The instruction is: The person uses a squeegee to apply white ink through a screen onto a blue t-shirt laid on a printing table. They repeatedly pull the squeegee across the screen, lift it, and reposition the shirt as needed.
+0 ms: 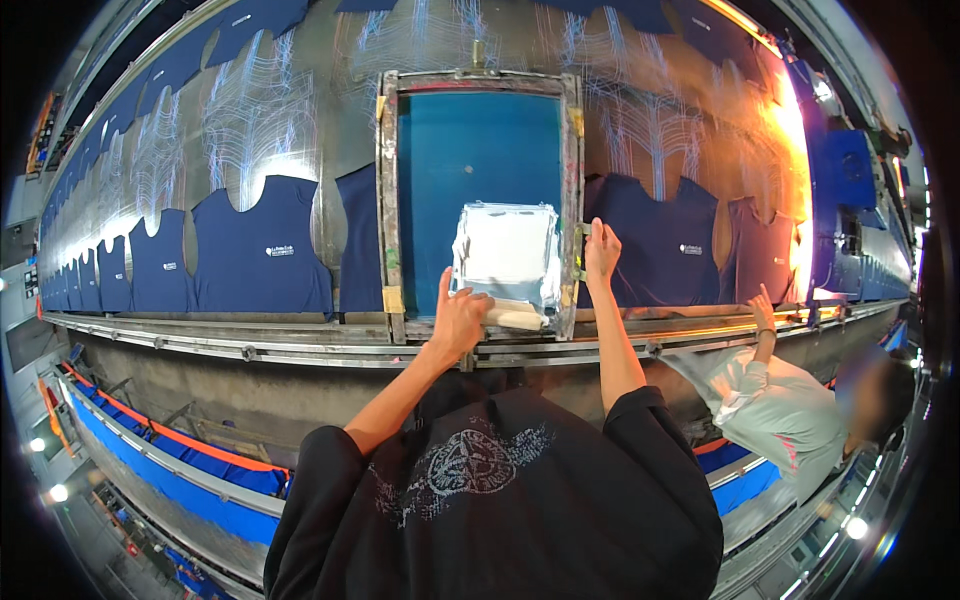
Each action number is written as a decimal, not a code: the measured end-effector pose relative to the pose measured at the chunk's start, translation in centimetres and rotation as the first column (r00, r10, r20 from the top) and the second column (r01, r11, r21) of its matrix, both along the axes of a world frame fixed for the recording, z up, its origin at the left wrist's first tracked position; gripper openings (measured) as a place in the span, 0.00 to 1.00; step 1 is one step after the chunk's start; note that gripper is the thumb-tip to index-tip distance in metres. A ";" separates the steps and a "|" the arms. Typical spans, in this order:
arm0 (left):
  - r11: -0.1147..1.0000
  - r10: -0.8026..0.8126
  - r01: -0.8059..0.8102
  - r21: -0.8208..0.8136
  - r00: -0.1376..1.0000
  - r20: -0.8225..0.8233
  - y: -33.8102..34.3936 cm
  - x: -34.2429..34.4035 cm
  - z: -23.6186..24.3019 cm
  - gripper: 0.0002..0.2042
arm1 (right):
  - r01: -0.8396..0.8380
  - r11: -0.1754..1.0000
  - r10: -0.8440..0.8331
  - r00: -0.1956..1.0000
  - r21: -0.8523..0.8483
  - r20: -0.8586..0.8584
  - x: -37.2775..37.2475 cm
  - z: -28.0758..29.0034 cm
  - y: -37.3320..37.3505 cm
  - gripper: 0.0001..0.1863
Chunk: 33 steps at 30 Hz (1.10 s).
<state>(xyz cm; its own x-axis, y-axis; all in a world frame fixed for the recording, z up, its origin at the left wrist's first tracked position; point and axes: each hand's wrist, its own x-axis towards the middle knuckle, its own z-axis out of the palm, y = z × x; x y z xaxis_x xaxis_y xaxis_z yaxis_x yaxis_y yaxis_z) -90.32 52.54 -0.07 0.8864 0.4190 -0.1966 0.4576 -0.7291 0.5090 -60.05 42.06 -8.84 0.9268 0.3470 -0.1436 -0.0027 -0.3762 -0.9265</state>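
A screen-printing frame (391,210) with a teal mesh (470,140) lies over the long table in front of me. White ink (505,245) covers a squarish patch at the mesh's lower right. Below that patch is a squeegee (515,317) with a pale wooden handle. My left hand (462,318) grips its left end, one finger pointing up beside the ink. At the frame's right side, my right hand (602,250) is closed on its edge. The frame partly hides a navy shirt panel (358,240) beneath it.
Navy shirt panels (262,240) with small white prints line the table on both sides. A metal rail (250,338) runs along the near edge. Another person (785,415) stands close by on the right, one hand at the rail. Bright orange light (790,130) glows at the table's right end.
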 end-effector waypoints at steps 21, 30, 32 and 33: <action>0.985 -0.107 0.086 -0.147 0.984 -0.140 4.7 2.1 -1.3 0.12 | -0.083 0.967 0.130 0.973 -0.243 0.188 1.6 0.3 0.3 0.15; 0.992 -0.072 0.072 0.105 0.997 -0.005 14.5 14.5 -2.9 0.09 | -0.706 0.428 0.900 0.272 -0.565 0.342 1.3 10.4 10.7 0.17; 0.990 -0.102 0.107 0.096 0.994 -0.048 14.0 14.5 -2.8 0.09 | -0.701 0.423 0.905 0.358 -0.574 0.230 -0.2 8.4 10.1 0.10; 0.988 -0.126 0.132 0.083 0.989 -0.077 12.7 13.4 -3.1 0.09 | -0.704 0.414 0.903 0.396 -0.576 0.165 -0.9 7.0 9.4 0.06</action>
